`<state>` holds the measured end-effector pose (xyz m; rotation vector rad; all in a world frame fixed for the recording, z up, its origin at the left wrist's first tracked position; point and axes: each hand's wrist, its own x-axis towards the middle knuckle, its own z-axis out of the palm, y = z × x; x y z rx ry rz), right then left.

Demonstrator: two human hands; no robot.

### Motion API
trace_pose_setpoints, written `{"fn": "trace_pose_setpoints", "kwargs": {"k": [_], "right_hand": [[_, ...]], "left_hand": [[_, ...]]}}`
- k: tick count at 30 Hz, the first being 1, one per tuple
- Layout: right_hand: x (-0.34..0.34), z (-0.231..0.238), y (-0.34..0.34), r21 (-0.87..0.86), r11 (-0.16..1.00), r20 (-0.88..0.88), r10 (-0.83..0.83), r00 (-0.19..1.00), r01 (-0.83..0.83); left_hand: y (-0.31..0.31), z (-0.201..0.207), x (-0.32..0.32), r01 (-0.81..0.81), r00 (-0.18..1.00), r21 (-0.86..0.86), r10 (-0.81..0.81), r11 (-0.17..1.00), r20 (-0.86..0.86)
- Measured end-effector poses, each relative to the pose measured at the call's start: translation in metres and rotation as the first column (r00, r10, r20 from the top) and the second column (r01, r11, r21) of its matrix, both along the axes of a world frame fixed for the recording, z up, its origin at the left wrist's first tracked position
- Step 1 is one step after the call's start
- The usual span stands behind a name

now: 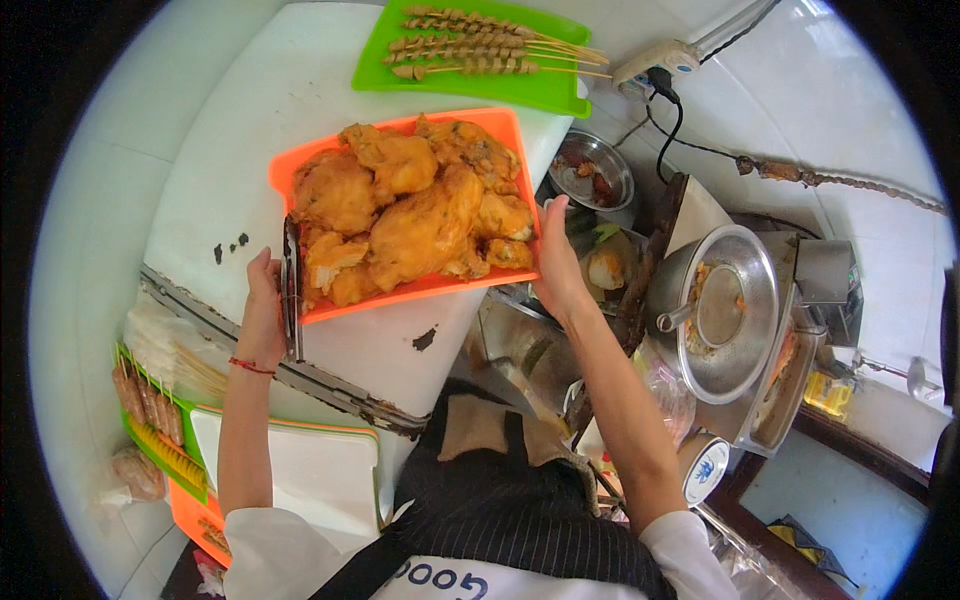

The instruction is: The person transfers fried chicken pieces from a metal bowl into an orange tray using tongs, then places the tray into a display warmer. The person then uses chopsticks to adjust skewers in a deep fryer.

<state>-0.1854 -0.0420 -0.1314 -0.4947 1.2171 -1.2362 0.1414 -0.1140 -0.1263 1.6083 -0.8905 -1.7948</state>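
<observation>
An orange tray [400, 297] heaped with golden fried chicken [425, 215] is over the white worktop, held between my two hands. My left hand [264, 305], with a red string at its wrist, grips the tray's left side. Metal tongs [291, 285] lie upright along that edge, right beside my left fingers; whether the hand also grips them I cannot tell. On the opposite side my right hand [558, 258] clasps the tray's right edge, thumb up and the other fingers hidden beneath.
Beyond the tray, a green tray [400, 50] bears several skewers [470, 45]. A steel strainer bowl [757, 310] and a smaller metal bowl [620, 170] stand at right. A power strip [655, 65] with cords is at the back. White trays [300, 465] and sausage skewers [150, 405] lie at left.
</observation>
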Motion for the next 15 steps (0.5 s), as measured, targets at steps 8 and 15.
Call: {"fn": "trace_pose_setpoints", "kwargs": {"k": [8,15], "right_hand": [[0.006,0.009,0.027,-0.029,0.994,0.211,-0.097,0.973,0.105],[0.01,0.024,0.069,-0.089,0.978,0.232,-0.165,0.959,0.19]], "left_hand": [[0.012,0.007,-0.02,-0.095,0.986,-0.13,0.112,0.987,0.126],[0.047,0.035,-0.016,-0.127,0.991,-0.155,0.133,0.98,0.03]]}}
